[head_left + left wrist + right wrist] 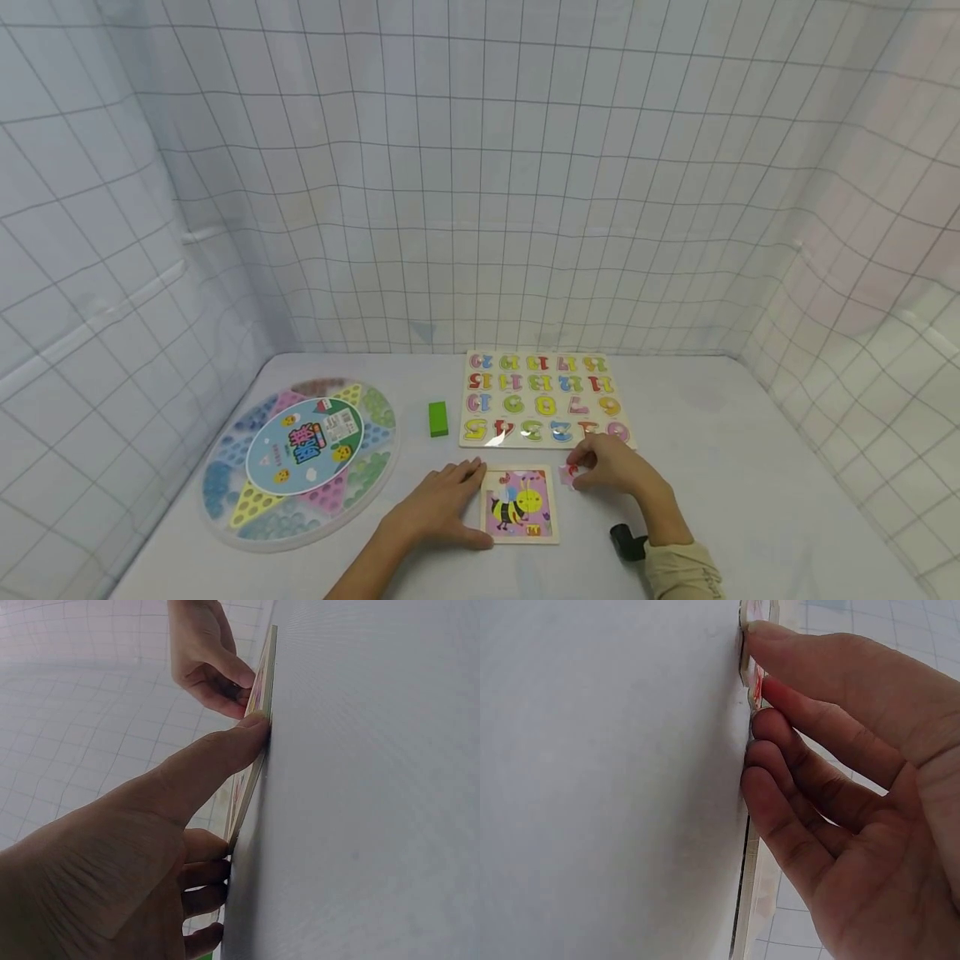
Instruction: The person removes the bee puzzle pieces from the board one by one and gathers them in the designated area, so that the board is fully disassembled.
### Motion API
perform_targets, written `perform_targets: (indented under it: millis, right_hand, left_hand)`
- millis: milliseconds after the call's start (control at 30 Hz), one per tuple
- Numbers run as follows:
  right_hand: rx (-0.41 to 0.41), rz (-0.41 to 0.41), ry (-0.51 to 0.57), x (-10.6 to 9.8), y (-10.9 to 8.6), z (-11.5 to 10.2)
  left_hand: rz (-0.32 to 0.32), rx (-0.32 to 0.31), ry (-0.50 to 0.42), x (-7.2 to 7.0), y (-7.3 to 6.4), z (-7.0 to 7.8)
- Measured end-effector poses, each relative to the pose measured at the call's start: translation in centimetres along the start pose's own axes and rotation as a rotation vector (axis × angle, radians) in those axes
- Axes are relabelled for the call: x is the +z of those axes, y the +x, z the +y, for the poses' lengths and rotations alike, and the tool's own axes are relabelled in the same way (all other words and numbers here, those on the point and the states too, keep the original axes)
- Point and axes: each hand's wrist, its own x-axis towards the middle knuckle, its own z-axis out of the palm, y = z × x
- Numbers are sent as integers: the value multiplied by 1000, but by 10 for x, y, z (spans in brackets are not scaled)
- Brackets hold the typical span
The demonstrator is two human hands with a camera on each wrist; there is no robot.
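A square wooden jigsaw puzzle (pixel 519 506) with a bee picture lies flat near the front of the table. Bare pale wood shows at its upper left corner. My left hand (pixel 444 504) holds its left side, thumb at the near corner and index finger toward the far one. In the left wrist view the thumb (pixel 244 739) lies at the frame's edge. Right of the puzzle, my right hand (pixel 611 467) pinches a small pink jigsaw piece (pixel 567 475) with a red mark, low over the tabletop. Its other fingers curl close to the table in the right wrist view.
Behind the puzzle lies a wooden number board (pixel 540 406). A green block (pixel 438 419) stands left of it. A round Chinese checkers board (pixel 300 462) fills the left side. Near my right wrist is a small black object (pixel 627 543). Grid-patterned cloth walls surround the table.
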Motion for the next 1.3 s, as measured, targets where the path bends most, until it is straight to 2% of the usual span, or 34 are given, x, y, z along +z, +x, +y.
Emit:
perform_targets:
  millis: [367, 633, 1067, 1300]
  right_hand:
    - [12, 21, 4, 0, 0, -6]
    - [-77, -2, 31, 3, 4, -18]
    - [-72, -23, 32, 15, 8, -37]
    - [-142, -52, 21, 24, 15, -43]
  left_hand:
    - [-6, -2, 18, -1, 0, 0]
    - [-2, 1, 28, -1, 1, 1]
    - [3, -3, 48, 0, 1, 1]
    - [5, -11, 46, 0, 0, 0]
